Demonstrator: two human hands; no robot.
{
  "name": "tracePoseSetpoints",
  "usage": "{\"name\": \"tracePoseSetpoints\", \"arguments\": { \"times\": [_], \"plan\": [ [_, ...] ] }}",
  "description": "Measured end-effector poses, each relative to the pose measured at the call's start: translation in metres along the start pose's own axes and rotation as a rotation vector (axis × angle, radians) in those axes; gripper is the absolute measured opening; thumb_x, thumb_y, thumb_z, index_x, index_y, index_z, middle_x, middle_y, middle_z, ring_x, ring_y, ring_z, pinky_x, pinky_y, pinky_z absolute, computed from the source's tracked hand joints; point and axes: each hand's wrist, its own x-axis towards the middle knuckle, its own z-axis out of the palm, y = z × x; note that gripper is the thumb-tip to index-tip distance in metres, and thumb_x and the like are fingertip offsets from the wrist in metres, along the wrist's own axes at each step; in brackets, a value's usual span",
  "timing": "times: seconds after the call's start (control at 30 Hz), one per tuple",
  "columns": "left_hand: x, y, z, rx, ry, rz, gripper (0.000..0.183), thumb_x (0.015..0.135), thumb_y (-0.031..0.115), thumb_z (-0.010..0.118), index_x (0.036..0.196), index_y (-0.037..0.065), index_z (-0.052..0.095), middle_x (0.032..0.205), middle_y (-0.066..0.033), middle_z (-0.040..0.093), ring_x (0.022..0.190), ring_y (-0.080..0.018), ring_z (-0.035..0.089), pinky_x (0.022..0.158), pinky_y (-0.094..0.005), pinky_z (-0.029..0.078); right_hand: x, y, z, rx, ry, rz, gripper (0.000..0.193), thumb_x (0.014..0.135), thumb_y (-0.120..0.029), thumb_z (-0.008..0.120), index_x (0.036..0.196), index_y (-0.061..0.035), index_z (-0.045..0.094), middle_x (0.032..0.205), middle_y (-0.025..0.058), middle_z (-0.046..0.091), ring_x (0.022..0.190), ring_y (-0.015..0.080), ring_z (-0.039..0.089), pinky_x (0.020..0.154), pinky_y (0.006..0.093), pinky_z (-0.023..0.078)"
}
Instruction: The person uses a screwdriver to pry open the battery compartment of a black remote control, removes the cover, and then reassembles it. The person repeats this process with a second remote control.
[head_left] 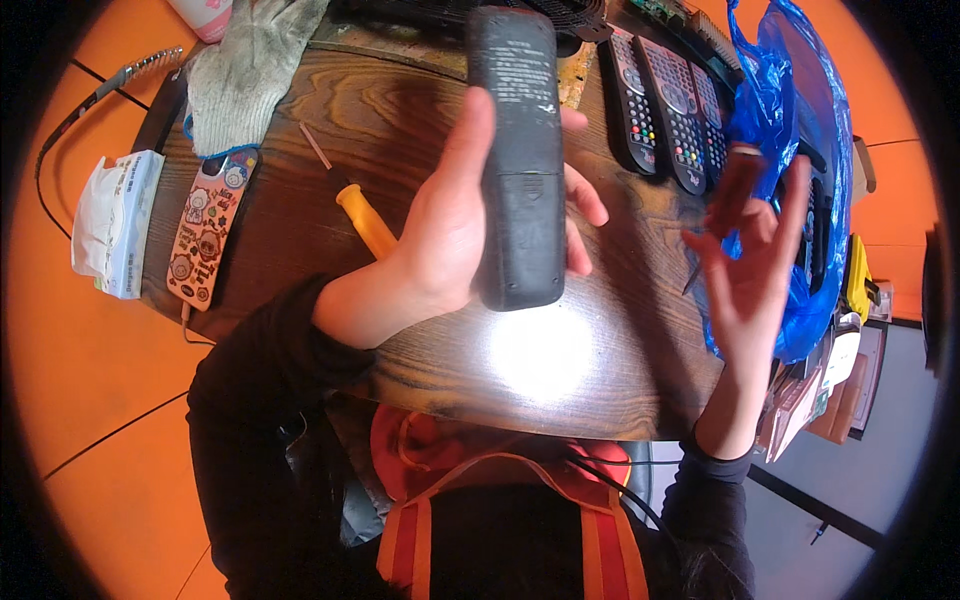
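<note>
A black remote control (523,220) is held up over the table in my left hand (445,235), its back and battery cover toward me. The thumb lies along its left edge, and the other fingers reach round behind and show on the right. My right hand (748,270) is raised beside the blue plastic bag (775,90), fingers apart. One or more of its fingers look dark and blurred, and I see nothing clearly held there. A screwdriver with a yellow handle (366,220) lies on the table, partly behind my left wrist.
Several black remotes (672,110) lie side by side at the back right. On the left are a work glove (245,90), a phone in a patterned case (212,230) and a tissue pack (128,225). Light glares on the wooden table (440,385) near its front edge.
</note>
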Motion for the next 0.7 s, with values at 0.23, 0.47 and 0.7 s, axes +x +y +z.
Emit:
{"name": "tracePoseSetpoints", "arguments": {
  "times": [0.23,0.47,0.7],
  "plan": [
    [0.006,-0.009,0.002,0.135,0.166,-0.094,0.051,0.092,0.048,0.032,0.124,0.008,0.035,0.099,-0.0151,0.057,0.086,-0.0224,0.060,0.073,-0.0340,0.050,0.005,-0.007,-0.004,0.375,0.023,0.111,0.085,0.074,0.006,0.059,0.140,-0.0127,0.008,0.096,0.0121,0.056,0.088,0.0187,0.057,0.079,0.0372,0.051],
    [0.002,-0.012,-0.005,0.050,0.071,-0.314,0.056,0.094,0.046,0.019,0.129,0.005,0.032,0.103,-0.0176,0.054,0.086,-0.0256,0.059,0.076,-0.0365,0.050,-0.013,-0.005,-0.002,0.477,0.292,0.164,0.069,0.071,0.004,0.067,0.124,-0.0113,0.026,0.101,0.0204,0.054,0.081,0.0266,0.062,0.064,0.0330,0.054],
    [0.001,-0.011,-0.003,0.163,0.108,-0.349,0.060,0.091,0.053,0.024,0.113,0.003,0.046,0.091,-0.0131,0.057,0.071,-0.0198,0.061,0.062,-0.0288,0.049,-0.026,0.012,0.006,0.508,0.358,0.136,0.049,0.074,-0.001,0.064,0.109,-0.0090,0.030,0.094,0.0173,0.052,0.074,0.0230,0.061,0.059,0.0292,0.053]
  ]
}}
